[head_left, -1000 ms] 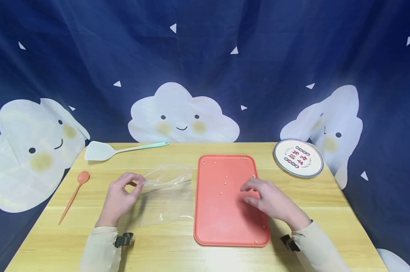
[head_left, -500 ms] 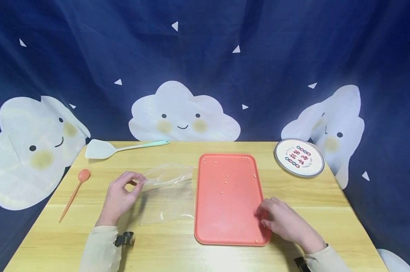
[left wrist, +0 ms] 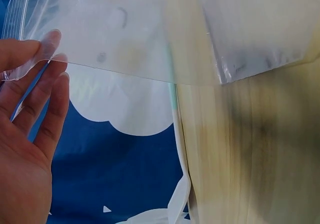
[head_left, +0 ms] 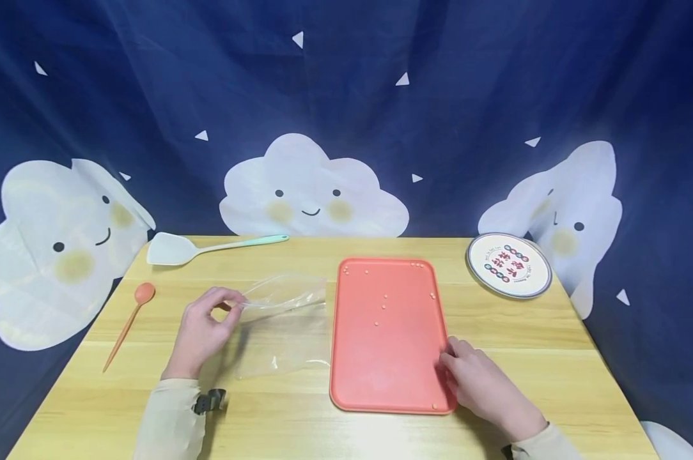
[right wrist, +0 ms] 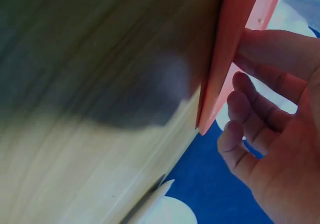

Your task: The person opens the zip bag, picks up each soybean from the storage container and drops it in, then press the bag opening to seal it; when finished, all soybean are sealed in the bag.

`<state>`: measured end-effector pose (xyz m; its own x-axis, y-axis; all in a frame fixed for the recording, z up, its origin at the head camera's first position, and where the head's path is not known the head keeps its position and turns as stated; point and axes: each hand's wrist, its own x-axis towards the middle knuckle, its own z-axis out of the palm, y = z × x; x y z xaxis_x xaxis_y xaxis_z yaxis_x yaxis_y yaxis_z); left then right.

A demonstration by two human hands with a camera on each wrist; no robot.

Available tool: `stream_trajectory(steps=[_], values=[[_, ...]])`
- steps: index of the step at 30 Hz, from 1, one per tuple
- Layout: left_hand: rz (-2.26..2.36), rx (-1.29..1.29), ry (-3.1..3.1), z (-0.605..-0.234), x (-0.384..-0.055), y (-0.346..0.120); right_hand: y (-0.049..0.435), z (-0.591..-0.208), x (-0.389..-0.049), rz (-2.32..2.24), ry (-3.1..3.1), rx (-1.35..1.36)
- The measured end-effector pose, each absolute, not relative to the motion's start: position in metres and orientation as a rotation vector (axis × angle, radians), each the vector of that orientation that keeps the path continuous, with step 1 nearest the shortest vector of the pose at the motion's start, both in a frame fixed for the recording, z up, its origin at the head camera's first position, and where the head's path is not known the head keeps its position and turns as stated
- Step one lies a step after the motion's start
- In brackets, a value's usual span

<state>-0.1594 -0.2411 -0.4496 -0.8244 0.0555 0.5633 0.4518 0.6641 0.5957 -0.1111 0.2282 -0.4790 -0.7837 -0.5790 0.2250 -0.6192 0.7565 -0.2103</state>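
My left hand (head_left: 206, 327) pinches the top left corner of a clear zip-lock bag (head_left: 283, 342) between thumb and fingers. The bag extends right across the table to the side of a coral-red tray (head_left: 389, 364). In the left wrist view its ridged zip strip (left wrist: 15, 13) passes by the thumb. Over the tray's right rim lies my right hand (head_left: 484, 386), thumb and index fingertips together just inside the edge, other fingers loosely bent; I cannot tell whether they pinch anything. Several small pale bean-like pellets (head_left: 383, 307) are scattered on the tray, with one pellet (head_left: 435, 406) close below the right hand.
A white spatula (head_left: 174, 249) with a mint handle lies at the table's back left. An orange spoon (head_left: 144, 294) is left of my left hand. At the back right stands a patterned plate (head_left: 509, 266). A blue cloud-print curtain (head_left: 346, 96) surrounds the table.
My right hand has moved from above the tray right and down to its right rim, hiding the spot where a pellet lay. The left hand holds the bag unmoved.
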Motion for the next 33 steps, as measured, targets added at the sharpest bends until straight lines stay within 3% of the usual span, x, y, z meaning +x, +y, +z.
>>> stream_trajectory(steps=[10, 22, 33], values=[[-1.020, -0.399, -2.371, -0.449, -0.159, -0.241, 0.225, -0.472, -0.116, 0.467, -2.914, 0.982], [-1.015, -0.391, -2.381, -0.447, -0.160, -0.240, 0.208, -0.457, -0.153, 1.310, -2.890, 0.926], [-1.040, -0.390, -2.354, -0.450, -0.160, -0.240, 0.195, -0.452, -0.170, 1.332, -2.839, 0.890]])
